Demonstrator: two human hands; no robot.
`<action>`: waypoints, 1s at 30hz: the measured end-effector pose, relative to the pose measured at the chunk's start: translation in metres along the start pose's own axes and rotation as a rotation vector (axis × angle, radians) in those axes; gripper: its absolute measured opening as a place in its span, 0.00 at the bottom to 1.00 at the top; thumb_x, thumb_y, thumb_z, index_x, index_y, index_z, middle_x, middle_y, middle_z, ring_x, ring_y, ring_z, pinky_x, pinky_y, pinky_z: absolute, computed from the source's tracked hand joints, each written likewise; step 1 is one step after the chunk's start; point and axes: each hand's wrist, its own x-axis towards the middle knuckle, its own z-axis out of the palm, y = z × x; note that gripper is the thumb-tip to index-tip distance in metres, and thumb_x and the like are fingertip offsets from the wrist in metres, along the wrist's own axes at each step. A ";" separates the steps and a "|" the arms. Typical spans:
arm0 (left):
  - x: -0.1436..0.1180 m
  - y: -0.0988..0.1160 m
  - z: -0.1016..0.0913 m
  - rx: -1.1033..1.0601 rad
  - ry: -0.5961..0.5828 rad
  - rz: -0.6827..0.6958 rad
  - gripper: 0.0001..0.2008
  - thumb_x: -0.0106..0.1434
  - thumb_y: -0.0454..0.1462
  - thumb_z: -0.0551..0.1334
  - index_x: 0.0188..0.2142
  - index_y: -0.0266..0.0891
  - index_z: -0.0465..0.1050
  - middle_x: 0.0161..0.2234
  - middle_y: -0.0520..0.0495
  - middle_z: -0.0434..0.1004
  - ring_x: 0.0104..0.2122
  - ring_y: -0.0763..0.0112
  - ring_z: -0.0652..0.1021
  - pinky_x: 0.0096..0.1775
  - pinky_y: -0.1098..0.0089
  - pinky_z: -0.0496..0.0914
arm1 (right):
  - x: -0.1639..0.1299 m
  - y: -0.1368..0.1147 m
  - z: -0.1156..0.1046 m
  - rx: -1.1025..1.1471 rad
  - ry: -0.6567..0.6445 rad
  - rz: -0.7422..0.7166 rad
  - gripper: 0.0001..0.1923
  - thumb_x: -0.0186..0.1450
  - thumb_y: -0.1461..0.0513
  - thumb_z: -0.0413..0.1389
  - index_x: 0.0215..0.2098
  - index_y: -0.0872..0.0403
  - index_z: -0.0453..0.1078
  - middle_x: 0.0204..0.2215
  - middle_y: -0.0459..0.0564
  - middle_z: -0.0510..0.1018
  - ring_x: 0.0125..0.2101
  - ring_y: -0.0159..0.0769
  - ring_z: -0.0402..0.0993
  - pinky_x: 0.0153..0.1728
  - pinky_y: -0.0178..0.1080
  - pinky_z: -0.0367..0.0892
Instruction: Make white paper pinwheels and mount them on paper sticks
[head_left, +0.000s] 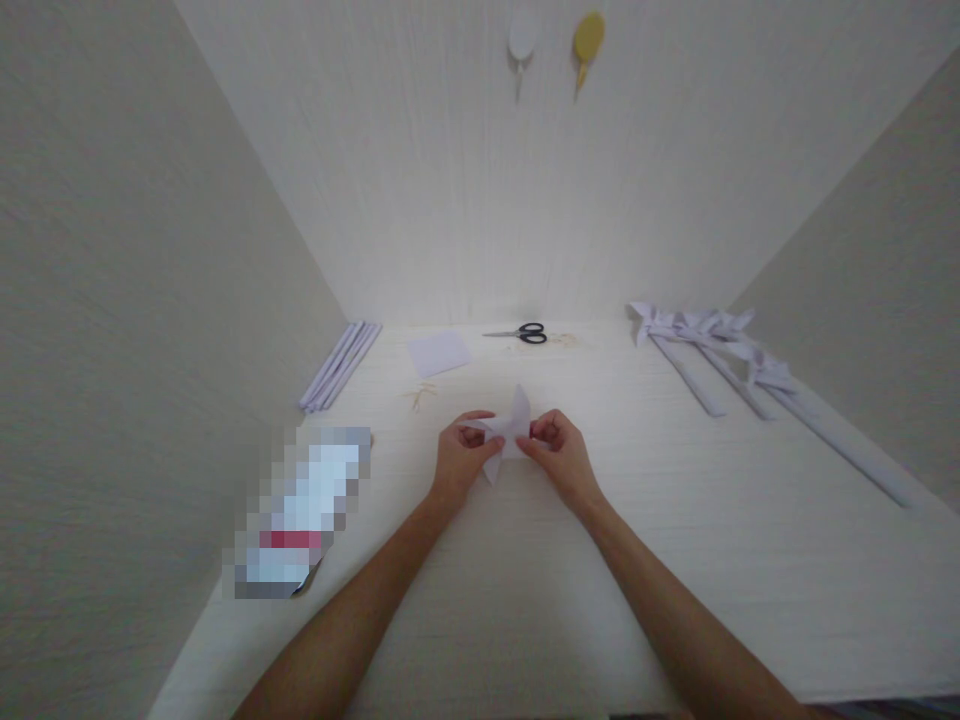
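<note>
Near field: two bare forearms entering from the lower edge, converging at mid-table. Left hand (459, 452) and right hand (559, 452) both closed in a pinch on one small folded white paper piece (508, 432), held just above the tabletop (675, 560) between the two; fingers curled tight, one flap of the paper standing up, another pointing down toward the left wrist. A speck of red showing at the right fingertips, too small to identify.

Step in hand, judged from the grip: gathering or creasing the paper at its middle, much in the form of the finished bows farther off. Next move likely calling for a firm hold at the pinched centre while the folds are secured, without letting the flaps spring open.

Left of the hands: a pixelated flat object (304, 510) lying on the table, contents unreadable. Slightly farther: a few thin pale strands (421, 395), then a flat white paper square (439, 352).

Far edge: black-handled scissors (519, 333), closed; a bundle of rolled paper sticks (341, 365) at the left wall; at the right, paper sticks tipped with paper bows (712, 340), lying side by side.

Back wall: a white hook (522, 40) and a yellow hook (589, 42).

No containers in view.
</note>
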 end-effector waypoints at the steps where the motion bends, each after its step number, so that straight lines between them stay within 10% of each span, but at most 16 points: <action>1: 0.000 0.000 0.000 0.000 -0.006 -0.007 0.18 0.39 0.29 0.64 0.34 0.34 0.66 0.21 0.53 0.73 0.21 0.77 0.72 0.25 0.77 0.65 | 0.000 0.000 0.000 0.051 0.000 0.024 0.12 0.47 0.64 0.57 0.23 0.53 0.56 0.21 0.41 0.67 0.23 0.28 0.65 0.26 0.33 0.60; 30: 0.000 -0.005 0.000 0.108 -0.063 0.063 0.19 0.43 0.32 0.63 0.36 0.37 0.61 0.19 0.55 0.71 0.18 0.78 0.71 0.21 0.78 0.63 | -0.001 0.002 0.004 0.001 0.062 0.094 0.16 0.46 0.64 0.57 0.24 0.51 0.51 0.16 0.38 0.67 0.18 0.28 0.63 0.18 0.31 0.57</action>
